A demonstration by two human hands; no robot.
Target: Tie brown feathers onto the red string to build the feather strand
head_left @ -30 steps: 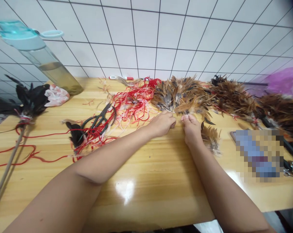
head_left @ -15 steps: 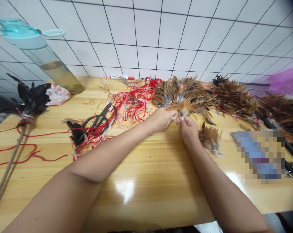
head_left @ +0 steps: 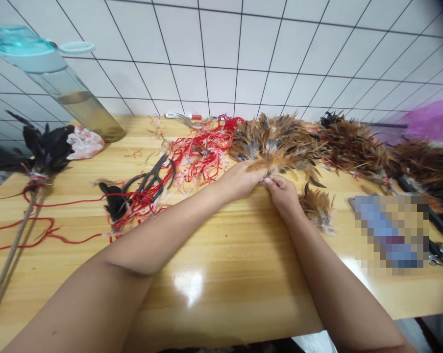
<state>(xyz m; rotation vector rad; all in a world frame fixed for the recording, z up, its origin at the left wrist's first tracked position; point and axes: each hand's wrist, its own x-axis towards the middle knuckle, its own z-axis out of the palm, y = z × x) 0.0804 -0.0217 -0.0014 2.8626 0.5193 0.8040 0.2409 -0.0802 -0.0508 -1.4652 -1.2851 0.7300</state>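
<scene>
Just in front of a large brown feather pile (head_left: 258,133), my two hands meet over the table. My left hand (head_left: 245,179) is closed around the base of a small brown feather bunch (head_left: 278,161), whose tips fan out to the back. Thumb and fingers of my right hand (head_left: 283,192) pinch at the quill end of that bunch, against the left fingertips. Whether a thread lies in the pinch I cannot make out. A separate small feather bundle (head_left: 319,208) rests on the wood right beside my right wrist.
Scissors (head_left: 153,179) lie among red strings (head_left: 203,152) and black feathers (head_left: 113,201) at the left. Further left are a black feather duster (head_left: 47,147) and a water bottle (head_left: 85,105). More brown feathers (head_left: 357,142) and a blurred-out flat object (head_left: 390,233) lie at the right.
My right hand has moved slightly left, so its fingertips now meet my left hand. The feather bunch stays in the left hand. The whole view has shifted a little.
</scene>
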